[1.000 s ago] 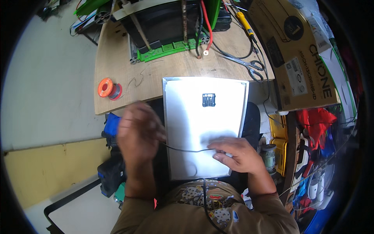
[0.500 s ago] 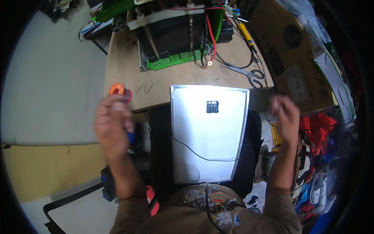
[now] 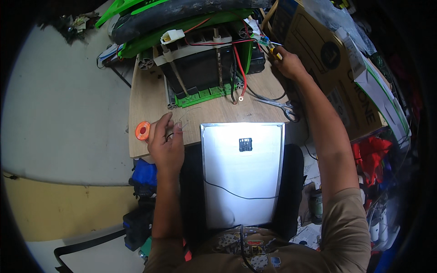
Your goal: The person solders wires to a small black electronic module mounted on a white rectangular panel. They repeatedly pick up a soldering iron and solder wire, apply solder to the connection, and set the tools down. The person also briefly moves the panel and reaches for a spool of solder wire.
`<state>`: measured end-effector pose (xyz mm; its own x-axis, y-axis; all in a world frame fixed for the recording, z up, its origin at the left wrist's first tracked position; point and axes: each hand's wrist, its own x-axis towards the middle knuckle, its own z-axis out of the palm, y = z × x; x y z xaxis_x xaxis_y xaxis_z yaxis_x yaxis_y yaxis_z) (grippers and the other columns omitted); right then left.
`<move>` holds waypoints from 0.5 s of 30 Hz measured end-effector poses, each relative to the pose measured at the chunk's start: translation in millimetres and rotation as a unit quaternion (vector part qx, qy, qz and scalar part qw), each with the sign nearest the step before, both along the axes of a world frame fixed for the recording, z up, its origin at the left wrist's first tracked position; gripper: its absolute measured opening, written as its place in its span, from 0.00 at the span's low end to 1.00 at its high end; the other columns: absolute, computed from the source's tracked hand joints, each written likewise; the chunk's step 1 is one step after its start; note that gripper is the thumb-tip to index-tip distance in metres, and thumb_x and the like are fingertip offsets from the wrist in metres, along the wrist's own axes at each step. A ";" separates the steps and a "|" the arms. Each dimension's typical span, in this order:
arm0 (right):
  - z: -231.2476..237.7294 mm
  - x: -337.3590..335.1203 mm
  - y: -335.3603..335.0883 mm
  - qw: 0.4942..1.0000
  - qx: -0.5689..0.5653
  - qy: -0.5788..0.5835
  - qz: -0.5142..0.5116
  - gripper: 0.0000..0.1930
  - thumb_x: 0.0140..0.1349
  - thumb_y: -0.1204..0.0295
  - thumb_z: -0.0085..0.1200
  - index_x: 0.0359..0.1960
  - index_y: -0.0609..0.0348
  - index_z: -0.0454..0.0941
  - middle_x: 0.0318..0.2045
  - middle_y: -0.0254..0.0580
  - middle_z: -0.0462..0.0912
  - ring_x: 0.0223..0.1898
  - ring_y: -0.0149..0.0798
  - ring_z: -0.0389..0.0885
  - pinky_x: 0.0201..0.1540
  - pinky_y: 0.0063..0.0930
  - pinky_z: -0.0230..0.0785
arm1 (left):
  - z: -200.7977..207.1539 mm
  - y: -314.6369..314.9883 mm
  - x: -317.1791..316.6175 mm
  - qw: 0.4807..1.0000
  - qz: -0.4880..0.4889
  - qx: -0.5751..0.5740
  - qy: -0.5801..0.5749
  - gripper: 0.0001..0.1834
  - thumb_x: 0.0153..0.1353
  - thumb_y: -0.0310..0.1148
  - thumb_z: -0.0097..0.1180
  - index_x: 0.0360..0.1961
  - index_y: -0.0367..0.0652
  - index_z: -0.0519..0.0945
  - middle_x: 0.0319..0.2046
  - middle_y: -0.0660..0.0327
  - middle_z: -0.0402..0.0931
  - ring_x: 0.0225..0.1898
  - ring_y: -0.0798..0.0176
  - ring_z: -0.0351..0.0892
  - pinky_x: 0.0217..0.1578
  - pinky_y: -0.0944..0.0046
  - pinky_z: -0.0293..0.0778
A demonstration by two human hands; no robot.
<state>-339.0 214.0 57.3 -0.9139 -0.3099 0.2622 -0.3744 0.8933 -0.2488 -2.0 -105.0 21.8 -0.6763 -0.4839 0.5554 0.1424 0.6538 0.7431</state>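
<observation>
My left hand (image 3: 166, 141) is at the table's front left edge, fingers curled, with a thin silvery wire (image 3: 184, 120) at the thumb and fingertips. Beside it lies an orange spool (image 3: 142, 131). My right hand (image 3: 291, 66) reaches to the back right, closed round the yellow handle of a soldering iron (image 3: 276, 52). Its tip is near a small cluster of wires and parts (image 3: 263, 40). A white framed panel (image 3: 241, 177) rests on my lap, with a black junction box (image 3: 246, 144) and a dark cable across it.
On the wooden table (image 3: 150, 100) stands a black battery (image 3: 195, 73) in a green frame. A red cable (image 3: 241, 82) with a ring terminal hangs from it. Scissors (image 3: 284, 108) lie to the right. A cardboard box (image 3: 337, 68) stands beyond my right arm.
My right hand has moved up and away from beside the panel and taken the soldering iron. My left hand has moved right to the thin wire. The view has shifted, with the table lower in it.
</observation>
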 end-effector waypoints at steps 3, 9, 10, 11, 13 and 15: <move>3.2 2.0 9.1 0.998 -0.054 0.029 -0.012 0.16 0.69 0.60 0.58 0.55 0.47 0.84 0.45 0.54 0.89 0.49 0.61 0.87 0.54 0.50 0.78 | -7.1 0.7 -11.9 0.999 -0.007 -0.046 0.022 0.15 0.68 0.26 0.65 0.55 0.35 0.84 0.46 0.52 0.84 0.46 0.59 0.85 0.48 0.63 0.80; 66.9 75.0 56.3 0.957 -0.258 -0.068 0.113 0.22 0.77 0.67 0.38 0.57 0.61 0.86 0.52 0.49 0.88 0.51 0.38 0.84 0.59 0.30 0.72 | -8.4 -8.1 -11.6 0.997 -0.058 0.042 -0.042 0.11 0.69 0.27 0.63 0.49 0.36 0.87 0.45 0.52 0.86 0.45 0.58 0.87 0.49 0.64 0.80; 79.4 97.3 61.0 0.958 -0.243 -0.067 0.137 0.21 0.76 0.69 0.39 0.58 0.61 0.84 0.52 0.49 0.88 0.51 0.37 0.84 0.60 0.31 0.72 | -8.0 -9.7 -11.9 0.996 -0.067 0.049 -0.039 0.10 0.69 0.26 0.63 0.49 0.36 0.87 0.44 0.52 0.86 0.44 0.58 0.87 0.48 0.64 0.80; 92.1 119.5 63.5 0.972 -0.189 -0.057 0.125 0.21 0.72 0.74 0.43 0.61 0.61 0.82 0.51 0.48 0.88 0.49 0.38 0.86 0.57 0.32 0.74 | -7.5 -10.7 -12.3 0.995 -0.078 0.053 -0.032 0.10 0.68 0.26 0.63 0.49 0.36 0.87 0.43 0.52 0.86 0.43 0.58 0.87 0.48 0.64 0.80; 112.9 163.8 63.6 0.985 -0.129 -0.037 0.109 0.21 0.68 0.78 0.51 0.61 0.60 0.82 0.46 0.50 0.89 0.43 0.41 0.89 0.49 0.35 0.77 | -6.7 -11.5 -11.9 0.995 -0.076 0.060 -0.035 0.10 0.68 0.26 0.63 0.48 0.35 0.87 0.43 0.53 0.86 0.43 0.60 0.86 0.46 0.65 0.79; 131.9 197.3 60.6 0.988 -0.074 0.031 0.134 0.19 0.66 0.79 0.54 0.59 0.59 0.83 0.43 0.52 0.90 0.40 0.44 0.90 0.45 0.36 0.78 | -7.1 -8.9 -13.8 0.993 -0.079 0.076 -0.044 0.10 0.68 0.26 0.63 0.48 0.35 0.86 0.43 0.54 0.86 0.42 0.63 0.85 0.45 0.67 0.78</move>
<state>-141.7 274.6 189.2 -0.7853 -0.4925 0.3751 -0.6107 0.7155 -0.3393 -15.8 -113.9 14.7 -0.7936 -0.4415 0.4187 0.1643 0.5071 0.8461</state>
